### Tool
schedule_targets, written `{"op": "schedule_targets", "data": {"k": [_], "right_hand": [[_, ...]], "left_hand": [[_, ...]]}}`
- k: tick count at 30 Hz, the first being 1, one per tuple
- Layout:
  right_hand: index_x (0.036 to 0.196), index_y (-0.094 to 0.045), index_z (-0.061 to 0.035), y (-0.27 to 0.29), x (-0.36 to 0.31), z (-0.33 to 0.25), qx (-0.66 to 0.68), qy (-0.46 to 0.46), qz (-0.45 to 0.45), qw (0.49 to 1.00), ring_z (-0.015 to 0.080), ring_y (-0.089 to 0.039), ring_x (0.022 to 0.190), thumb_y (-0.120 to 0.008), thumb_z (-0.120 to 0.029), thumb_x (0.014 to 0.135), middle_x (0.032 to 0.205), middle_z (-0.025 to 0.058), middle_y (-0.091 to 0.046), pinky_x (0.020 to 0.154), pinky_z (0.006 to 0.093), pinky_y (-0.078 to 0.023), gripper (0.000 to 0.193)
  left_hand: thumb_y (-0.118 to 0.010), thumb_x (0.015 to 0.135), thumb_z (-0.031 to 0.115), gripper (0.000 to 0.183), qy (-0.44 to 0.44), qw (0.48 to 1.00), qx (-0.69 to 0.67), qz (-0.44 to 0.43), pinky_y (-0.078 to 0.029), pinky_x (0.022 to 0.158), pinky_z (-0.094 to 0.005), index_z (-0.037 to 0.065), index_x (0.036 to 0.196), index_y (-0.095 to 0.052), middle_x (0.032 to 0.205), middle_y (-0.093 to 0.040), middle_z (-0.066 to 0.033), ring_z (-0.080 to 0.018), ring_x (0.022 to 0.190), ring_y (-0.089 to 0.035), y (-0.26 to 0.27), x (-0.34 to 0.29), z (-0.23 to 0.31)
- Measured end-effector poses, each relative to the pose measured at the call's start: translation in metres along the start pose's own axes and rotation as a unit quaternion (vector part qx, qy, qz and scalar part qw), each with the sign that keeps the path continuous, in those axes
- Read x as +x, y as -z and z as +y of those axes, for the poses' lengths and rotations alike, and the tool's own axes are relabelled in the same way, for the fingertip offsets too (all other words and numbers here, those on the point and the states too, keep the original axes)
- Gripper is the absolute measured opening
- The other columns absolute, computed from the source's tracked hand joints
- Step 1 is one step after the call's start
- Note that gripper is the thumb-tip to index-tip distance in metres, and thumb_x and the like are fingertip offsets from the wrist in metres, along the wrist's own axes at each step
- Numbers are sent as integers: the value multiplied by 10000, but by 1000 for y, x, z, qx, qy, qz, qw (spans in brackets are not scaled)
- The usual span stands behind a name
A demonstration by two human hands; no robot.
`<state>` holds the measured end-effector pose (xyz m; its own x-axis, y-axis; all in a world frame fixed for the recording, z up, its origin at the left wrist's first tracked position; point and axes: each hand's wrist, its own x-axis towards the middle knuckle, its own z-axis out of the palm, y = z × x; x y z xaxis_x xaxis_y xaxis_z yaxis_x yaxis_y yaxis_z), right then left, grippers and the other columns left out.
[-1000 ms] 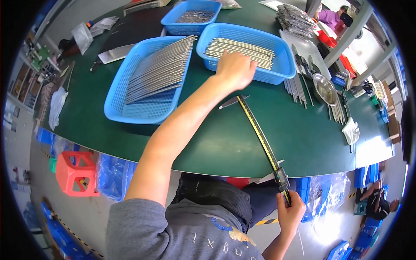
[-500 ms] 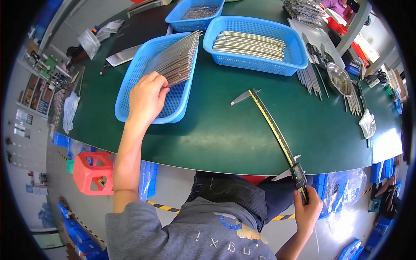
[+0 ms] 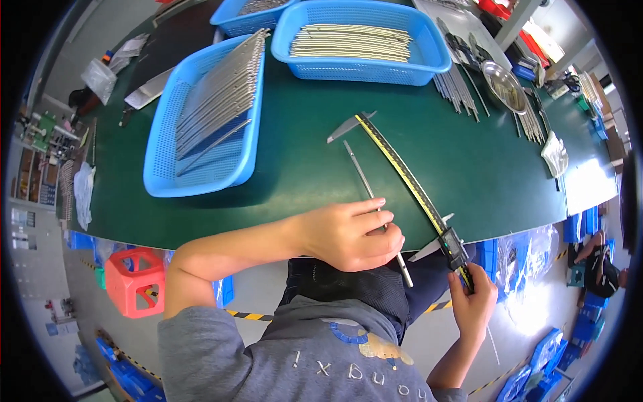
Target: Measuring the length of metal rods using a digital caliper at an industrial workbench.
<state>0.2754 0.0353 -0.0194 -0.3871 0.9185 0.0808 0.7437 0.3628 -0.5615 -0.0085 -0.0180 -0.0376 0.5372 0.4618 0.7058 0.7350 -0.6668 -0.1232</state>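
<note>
Rod (image 3: 362, 175) is out, clamped in my left hand (image 3: 351, 236); my right hand (image 3: 476, 303) clasps the caliper (image 3: 407, 177); basketed rods (image 3: 226, 94) remain beyond.

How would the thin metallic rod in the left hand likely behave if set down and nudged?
The rod is probably stiff: it runs straight out past the fingers of the left hand. It may roll easily, since it looks slender and round. Its smooth, shiny surface suggests it could slide, too.

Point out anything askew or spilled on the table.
One loose rod in the leftmost basket lies apart from the stack, which looks odd beside its close-packed rows. I see no spill.
</note>
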Motion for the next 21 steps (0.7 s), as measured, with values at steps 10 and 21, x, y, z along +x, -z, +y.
{"op": "schedule_targets", "data": {"k": [10, 21], "right_hand": [[895, -625, -6, 0, -4, -1, -14, -3, 8, 1000, 149, -464, 462, -765, -173, 714, 647, 78, -565, 457, 270, -376, 283], [910, -629, -9, 0, -4, 0, -11, 9, 9, 1000, 157, -497, 473, -763, -169, 714, 659, 90, -578, 460, 271, -391, 286]], "left_hand": [[-671, 709, 109, 192, 42, 999, -19, -16, -569, 789, -369, 77, 898, -678, 876, -606, -26, -199, 855, -639, -8, -8, -5], [-645, 735, 136, 133, 46, 998, -10, -37, -554, 812, -399, 64, 846, -657, 898, -586, -23, -188, 860, -600, -13, -13, -8]]}}
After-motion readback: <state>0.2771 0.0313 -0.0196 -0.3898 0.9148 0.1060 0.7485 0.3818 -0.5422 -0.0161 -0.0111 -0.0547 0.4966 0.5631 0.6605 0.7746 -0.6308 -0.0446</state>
